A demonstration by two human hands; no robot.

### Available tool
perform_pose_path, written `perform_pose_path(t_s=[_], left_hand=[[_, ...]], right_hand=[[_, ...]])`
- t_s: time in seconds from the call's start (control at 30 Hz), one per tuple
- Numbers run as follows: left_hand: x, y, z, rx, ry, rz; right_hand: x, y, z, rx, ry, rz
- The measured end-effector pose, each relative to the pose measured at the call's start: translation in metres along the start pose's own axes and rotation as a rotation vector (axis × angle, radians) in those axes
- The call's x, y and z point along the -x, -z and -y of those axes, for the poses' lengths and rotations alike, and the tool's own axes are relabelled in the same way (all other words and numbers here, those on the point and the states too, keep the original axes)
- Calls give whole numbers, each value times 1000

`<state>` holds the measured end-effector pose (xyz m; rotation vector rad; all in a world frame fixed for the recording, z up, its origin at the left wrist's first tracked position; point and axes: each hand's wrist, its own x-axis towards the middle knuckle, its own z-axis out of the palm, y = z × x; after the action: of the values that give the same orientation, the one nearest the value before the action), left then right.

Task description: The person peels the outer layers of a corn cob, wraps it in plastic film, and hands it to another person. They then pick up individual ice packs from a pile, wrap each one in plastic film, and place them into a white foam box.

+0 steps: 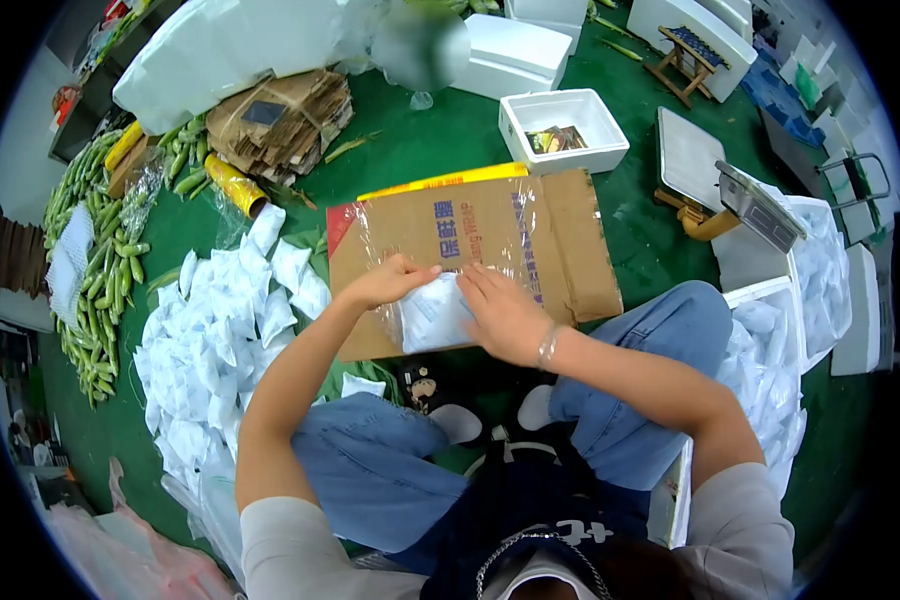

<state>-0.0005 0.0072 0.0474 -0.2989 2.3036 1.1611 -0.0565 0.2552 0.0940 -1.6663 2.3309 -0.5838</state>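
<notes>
A white packet (432, 318), with a clear film shine about it, lies on the near part of a brown cardboard box (560, 230) in front of me. My left hand (395, 281) is at its upper left corner, fingers curled and thumb stretched along the top edge; it seems to pinch the packet or film there. Flat against the packet's right side lies my right hand (508, 315), its fingers stretched out. What is under the fingertips is hidden. To the left is a big pile of similar white packets (205, 345).
Green corn cobs (100, 290) are heaped far left, near flattened cardboard (280, 120) and a yellow roll (235, 187). An open foam box (610, 150) stands beyond the cardboard box. A scale (755, 208) and foam boxes of packets (765, 350) are at right.
</notes>
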Motion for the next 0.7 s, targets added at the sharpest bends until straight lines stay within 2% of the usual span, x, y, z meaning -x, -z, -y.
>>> perform_pose_path(t_s=[0.03,0.07,0.1,0.13,0.17,0.2,0.23,0.27,0.3,0.33,0.37,0.4,0.43,0.5,0.53,0.57,0.6,0.63,0.7], left_hand=[[-3,-13,7,14,9,3],[-8,-28,10,394,73,85],[-14,-40,17,769,139,166],[-31,-52,36,724,214,113],[-31,-49,30,723,223,113],[-28,-40,15,240,57,71],[-25,-31,0,-241,-113,27],[-17,-24,-18,-579,-167,-72],[-8,-19,-33,-573,-165,-74],[0,-15,-45,-531,-322,-378],[2,-16,-50,-478,-476,-683],[1,-22,-51,-479,-477,-683],[1,-29,-50,-569,-515,-733],[-11,-25,-47,-665,-551,-785],[-21,-20,-45,-620,-425,-722],[-32,-15,-41,-573,-301,-657],[-42,-4,-37,-643,-148,-483],[-48,-5,-29,-642,-149,-486],[-50,-4,-32,-378,-276,-480]], right_hand=[[20,-7,-2,84,115,-59],[32,-11,-7,169,231,-119],[35,-16,-12,159,233,-110],[35,-23,-16,179,188,43],[33,-29,-20,201,145,192],[29,-31,-22,187,177,82],[18,-30,-26,186,179,81],[-1,-24,-33,12,50,341],[-21,-17,-44,-163,-83,598],[-43,-23,-71,-370,-58,666],[-74,20,-68,-447,-247,1010],[-80,-11,-109,-825,-213,889],[-98,-14,-127,-970,-272,921],[-117,-3,-120,-1247,-391,594],[-128,-11,-122,-1247,-388,595],[-137,-19,-123,-1328,-458,776],[-144,-25,-126,-1401,-527,960],[-145,-29,-130,-1397,-528,959],[-138,-29,-127,-1176,-421,836]])
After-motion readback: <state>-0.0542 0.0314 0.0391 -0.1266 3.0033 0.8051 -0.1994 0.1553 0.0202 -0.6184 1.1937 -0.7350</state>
